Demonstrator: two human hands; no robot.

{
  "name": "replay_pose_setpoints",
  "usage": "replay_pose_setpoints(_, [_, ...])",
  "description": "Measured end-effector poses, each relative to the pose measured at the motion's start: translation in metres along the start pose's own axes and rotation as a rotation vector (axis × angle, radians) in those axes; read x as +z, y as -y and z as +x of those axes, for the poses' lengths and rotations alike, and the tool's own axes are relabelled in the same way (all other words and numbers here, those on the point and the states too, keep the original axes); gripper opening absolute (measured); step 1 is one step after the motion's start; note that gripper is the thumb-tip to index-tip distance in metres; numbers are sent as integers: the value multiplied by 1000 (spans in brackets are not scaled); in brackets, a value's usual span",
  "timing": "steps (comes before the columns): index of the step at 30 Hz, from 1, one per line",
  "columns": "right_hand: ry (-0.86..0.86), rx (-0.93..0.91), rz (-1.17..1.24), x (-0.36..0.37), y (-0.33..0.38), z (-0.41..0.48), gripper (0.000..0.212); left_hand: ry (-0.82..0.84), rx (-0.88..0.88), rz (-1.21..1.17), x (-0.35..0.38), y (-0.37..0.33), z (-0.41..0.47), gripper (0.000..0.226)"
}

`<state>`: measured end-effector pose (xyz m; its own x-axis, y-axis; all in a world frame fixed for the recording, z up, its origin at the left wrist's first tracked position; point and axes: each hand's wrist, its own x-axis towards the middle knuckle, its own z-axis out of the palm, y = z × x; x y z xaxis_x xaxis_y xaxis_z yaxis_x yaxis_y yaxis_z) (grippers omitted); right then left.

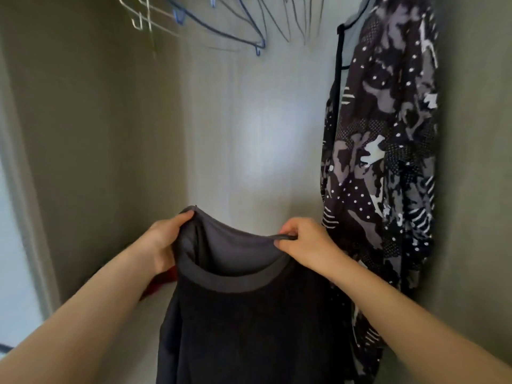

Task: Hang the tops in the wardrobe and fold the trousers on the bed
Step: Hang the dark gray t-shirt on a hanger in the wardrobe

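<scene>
— Holding noted: left hand grips the left side of the dark top's collar, fingers curled over the fabric; right hand pinches the right side of the same collar edge, thumb and fingers closed on it; neither hand is free.

— Position of the garment?

— Top hangs in front of the open wardrobe; collar uppermost and stretched between the two hands; body drops straight down and out of frame; long axis vertical; no hanger in it yet.

— Relation the next move turns on?

— Empty hangers sit high above the collar and to its left, well apart from both hands; left hand judged the nearer; the reach is up and leftward while the right hand holds the top alone. Hangers are blurred; probably wire, but how many there are cannot be told.

— Anything crowding the space?

— Patterned garment hangs at the right wall, just beside the right hand; red item shows low behind the left wrist, identity unclear.

— Stage?

— Judged: one top hung; this one awaits a hanger; trousers and bed not in view.
</scene>
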<state>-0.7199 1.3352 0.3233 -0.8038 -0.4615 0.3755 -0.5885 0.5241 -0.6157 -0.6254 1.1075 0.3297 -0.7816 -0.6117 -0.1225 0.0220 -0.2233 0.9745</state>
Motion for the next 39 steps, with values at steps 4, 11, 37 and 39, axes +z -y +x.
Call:
replay_pose_setpoints(4, [-40,-42,39,-10,20,16,6,-42,70,-20,8,-36,-12,39])
replay_pose_setpoints(11, [75,27,206,-45,55,46,13,-57,178,-34,29,-97,-9,40])
replay_pose_setpoints(37, [-616,-52,432,-259,188,181,47,138,416,119,98,-201,64,33])
replay_pose_setpoints(39, [-554,-27,378,-264,197,183,60,141,445,143,100,-204,70,29])
